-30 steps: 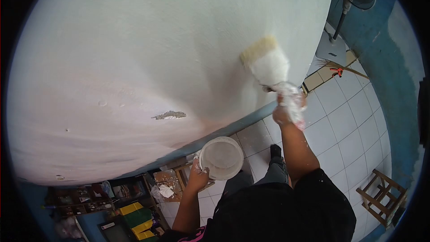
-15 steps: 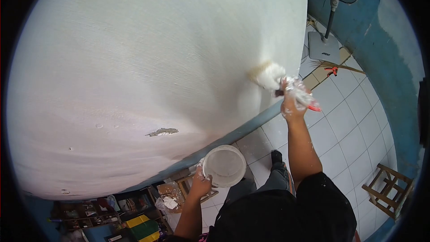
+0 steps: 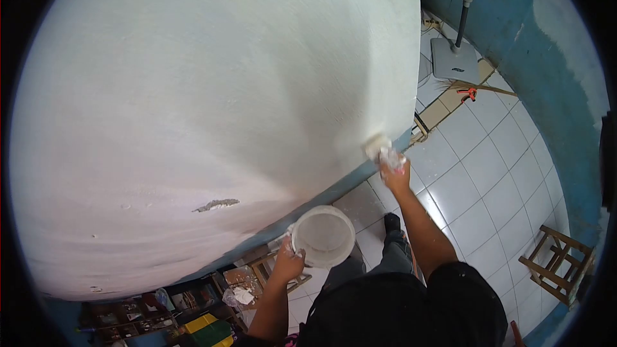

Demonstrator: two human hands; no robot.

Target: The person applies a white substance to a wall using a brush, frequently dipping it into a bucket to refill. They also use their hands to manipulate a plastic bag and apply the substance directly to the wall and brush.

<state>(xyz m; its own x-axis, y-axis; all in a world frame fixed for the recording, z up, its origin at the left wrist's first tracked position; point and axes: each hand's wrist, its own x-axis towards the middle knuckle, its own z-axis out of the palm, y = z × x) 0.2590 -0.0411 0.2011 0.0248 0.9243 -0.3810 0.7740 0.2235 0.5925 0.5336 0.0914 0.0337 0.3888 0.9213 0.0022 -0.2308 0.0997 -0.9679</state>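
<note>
My right hand [image 3: 397, 175], smeared with white, is closed around a wide paintbrush [image 3: 377, 146]. Its pale bristles press low on the white-coated wall [image 3: 244, 77], close to the blue strip [image 3: 344, 187] along the wall's base. A bit of red shows at the grip. At the lower middle, my left hand [image 3: 288, 262] grips the side of a round whitish bucket [image 3: 326, 258], whose open top faces up. White smears mark those fingers too.
A standing fan [image 3: 455, 58] and a broom [image 3: 485, 87] with an orange-black clamp [image 3: 469, 94] are at the upper right. A wooden stool [image 3: 558, 263] stands at right. Cluttered shelves [image 3: 138, 315] fill the lower left. A chipped patch [image 3: 217, 205] marks the wall.
My right hand and the paintbrush have swept down the wall toward its base. My left hand still holds the bucket in about the same place. The view has shifted slightly.
</note>
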